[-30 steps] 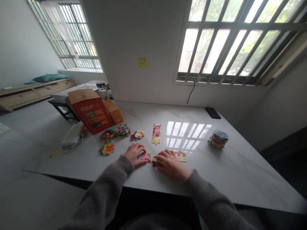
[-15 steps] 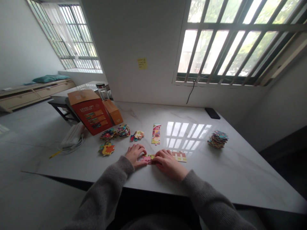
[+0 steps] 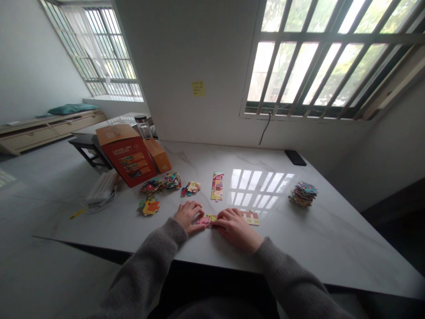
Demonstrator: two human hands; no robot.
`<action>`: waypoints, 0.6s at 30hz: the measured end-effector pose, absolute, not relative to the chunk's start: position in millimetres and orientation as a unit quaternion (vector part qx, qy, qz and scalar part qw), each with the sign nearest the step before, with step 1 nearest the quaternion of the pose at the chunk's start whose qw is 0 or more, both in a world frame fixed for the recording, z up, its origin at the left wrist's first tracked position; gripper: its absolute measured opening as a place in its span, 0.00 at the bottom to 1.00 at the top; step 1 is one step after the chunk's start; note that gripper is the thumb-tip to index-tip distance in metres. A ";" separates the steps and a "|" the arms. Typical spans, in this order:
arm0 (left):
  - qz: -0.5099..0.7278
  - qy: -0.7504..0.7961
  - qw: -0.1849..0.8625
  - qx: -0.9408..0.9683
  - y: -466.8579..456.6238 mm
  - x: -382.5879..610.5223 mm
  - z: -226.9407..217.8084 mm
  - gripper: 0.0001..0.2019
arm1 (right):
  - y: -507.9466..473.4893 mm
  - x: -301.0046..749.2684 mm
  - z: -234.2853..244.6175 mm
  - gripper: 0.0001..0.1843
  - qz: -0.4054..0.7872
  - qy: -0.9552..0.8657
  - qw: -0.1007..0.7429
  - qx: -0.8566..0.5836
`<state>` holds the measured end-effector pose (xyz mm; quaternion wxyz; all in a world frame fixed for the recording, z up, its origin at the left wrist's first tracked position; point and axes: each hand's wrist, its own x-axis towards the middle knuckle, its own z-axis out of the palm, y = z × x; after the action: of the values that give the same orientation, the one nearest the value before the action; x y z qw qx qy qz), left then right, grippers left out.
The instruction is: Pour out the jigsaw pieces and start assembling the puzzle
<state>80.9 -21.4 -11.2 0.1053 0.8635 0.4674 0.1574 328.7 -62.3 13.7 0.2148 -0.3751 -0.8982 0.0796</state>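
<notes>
On the white table, my left hand point(image 3: 190, 217) curls its thumb and fingers around the left end of a pink puzzle piece point(image 3: 204, 221). My right hand point(image 3: 236, 227) lies over the pieces just right of it, its fingertips pressed together at the pink piece's right edge and covering part of the row. From under that hand a brown and cream puzzle piece point(image 3: 252, 217) sticks out on the right. Beyond both hands lies a joined strip of puzzle pieces point(image 3: 217, 186) with a red and white picture, touched by neither hand.
Loose piles of puzzle pieces point(image 3: 149, 206) lie left of my hands, near a red puzzle box point(image 3: 131, 161) and a white power strip point(image 3: 102, 188). A stack of puzzle pieces point(image 3: 303, 195) stands to the right. Farther back is a black phone point(image 3: 295, 157).
The fingers of my right hand have shifted slightly right, so more of the pink piece shows. My left hand stays at its left end. The view has moved a little.
</notes>
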 end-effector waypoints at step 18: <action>0.188 0.398 0.052 0.897 -55.0 97.9 -5.0 0.15 | -49.8 368.7 9.6 0.14 0.096 -0.849 0.303 -0.422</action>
<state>97.9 -55.0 -5.0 0.0518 0.8965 0.3980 0.1876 368.7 -49.8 9.6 0.3028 -0.4218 -0.8492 0.0956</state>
